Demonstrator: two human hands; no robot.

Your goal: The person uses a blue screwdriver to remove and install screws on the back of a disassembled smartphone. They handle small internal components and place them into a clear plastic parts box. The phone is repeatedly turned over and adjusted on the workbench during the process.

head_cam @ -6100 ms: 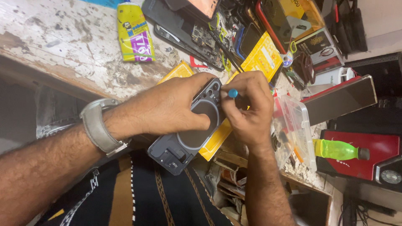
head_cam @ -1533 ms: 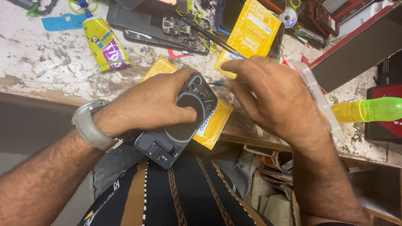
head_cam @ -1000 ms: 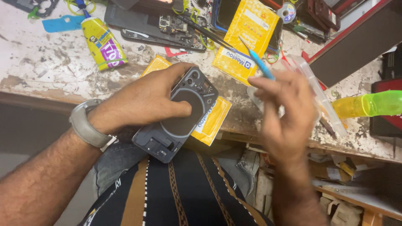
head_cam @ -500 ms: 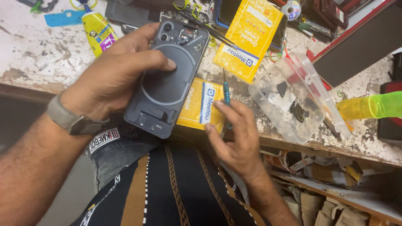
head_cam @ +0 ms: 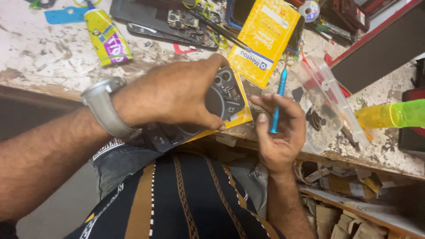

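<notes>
Around the 1 dark phone body (head_cam: 221, 99) lying at the bench edge there are 2 hands, the left hand (head_cam: 172, 95) pressed on top of it and the right hand (head_cam: 281, 132) just to its right, and 1 blue screwdriver (head_cam: 276, 104) in that right hand. Beyond the phone lie 2 yellow packets, 1 yellow packet (head_cam: 265, 40) farther back and 1 flat yellow card (head_cam: 241, 117) under it, plus 1 yellow tube (head_cam: 106, 37) to its far left. To its right sit 1 clear plastic box (head_cam: 327, 102) and 1 green-yellow bottle (head_cam: 392, 114).
</notes>
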